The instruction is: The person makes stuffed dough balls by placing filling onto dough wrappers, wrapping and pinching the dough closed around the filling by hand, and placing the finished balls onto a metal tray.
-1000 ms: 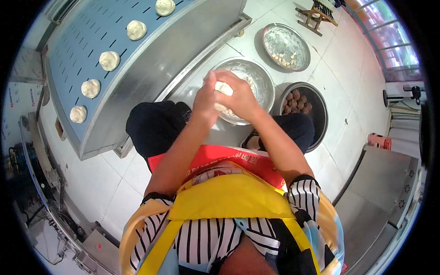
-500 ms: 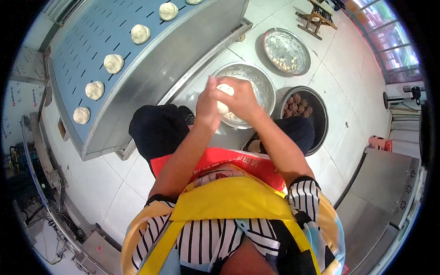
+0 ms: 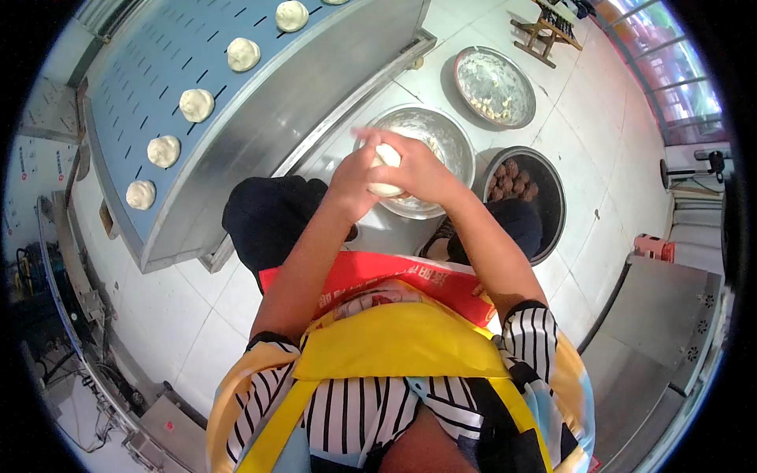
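A smooth white ball of dough (image 3: 385, 169) is held between my two hands, above the near left rim of a floured metal bowl (image 3: 453, 142). My left hand (image 3: 353, 177) is cupped round its left side, fingertips blurred at the top. My right hand (image 3: 422, 167) wraps over the dough from the right. Several round white dough pieces (image 3: 196, 105) sit in a row on the blue slotted surface (image 3: 142, 102) at the upper left. Brown balls (image 3: 512, 183) lie in a dark tub (image 3: 558, 189) to the right of the bowl.
A floured round pan (image 3: 494, 87) with dough scraps stands on the tiled floor beyond the tub. A small wooden stool (image 3: 544, 33) is at the top right. The metal side (image 3: 276, 102) of the machine runs along the left. A metal cabinet (image 3: 646, 315) stands at the right.
Both hands have shifted their hold round the dough, and its shape looks smoother. Compared with the oldest frame, the dough row and blue surface appear slightly further right.
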Action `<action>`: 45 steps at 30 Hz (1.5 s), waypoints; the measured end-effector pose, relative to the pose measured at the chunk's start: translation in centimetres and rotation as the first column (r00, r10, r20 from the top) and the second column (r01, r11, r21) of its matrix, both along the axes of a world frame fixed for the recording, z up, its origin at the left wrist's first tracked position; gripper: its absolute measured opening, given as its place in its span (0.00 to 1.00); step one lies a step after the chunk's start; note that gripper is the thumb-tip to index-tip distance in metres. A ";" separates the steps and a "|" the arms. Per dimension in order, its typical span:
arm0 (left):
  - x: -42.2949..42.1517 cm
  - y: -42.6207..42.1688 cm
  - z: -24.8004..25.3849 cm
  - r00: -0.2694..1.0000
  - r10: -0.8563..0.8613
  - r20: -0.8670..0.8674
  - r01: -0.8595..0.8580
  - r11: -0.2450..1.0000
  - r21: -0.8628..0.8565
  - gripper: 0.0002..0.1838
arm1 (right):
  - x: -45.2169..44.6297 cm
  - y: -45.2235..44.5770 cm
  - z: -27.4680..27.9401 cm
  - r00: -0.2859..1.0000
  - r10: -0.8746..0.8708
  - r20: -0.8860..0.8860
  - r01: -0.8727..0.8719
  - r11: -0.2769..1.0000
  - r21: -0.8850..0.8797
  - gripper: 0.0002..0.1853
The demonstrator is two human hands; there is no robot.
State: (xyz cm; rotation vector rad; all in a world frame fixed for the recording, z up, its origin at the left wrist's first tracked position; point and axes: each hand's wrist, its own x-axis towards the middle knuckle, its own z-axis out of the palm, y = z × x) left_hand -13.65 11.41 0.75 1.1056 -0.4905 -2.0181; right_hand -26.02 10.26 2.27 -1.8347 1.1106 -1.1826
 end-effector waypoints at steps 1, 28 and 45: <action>-0.2 0.2 -0.6 0.999 0.017 -0.030 -0.017 1.000 -0.004 0.30 | -0.8 0.0 0.4 0.997 0.060 -0.058 -0.049 0.983 0.174 0.20; 0.0 0.6 0.0 0.995 -0.023 -0.100 0.018 0.998 -0.053 0.31 | -1.3 0.0 -0.6 0.981 0.152 -0.122 -0.115 0.957 0.268 0.21; 0.9 0.1 0.9 0.990 -0.138 -0.029 0.138 0.990 0.015 0.29 | -1.0 0.3 0.5 0.988 0.089 0.130 -0.133 0.915 0.380 0.18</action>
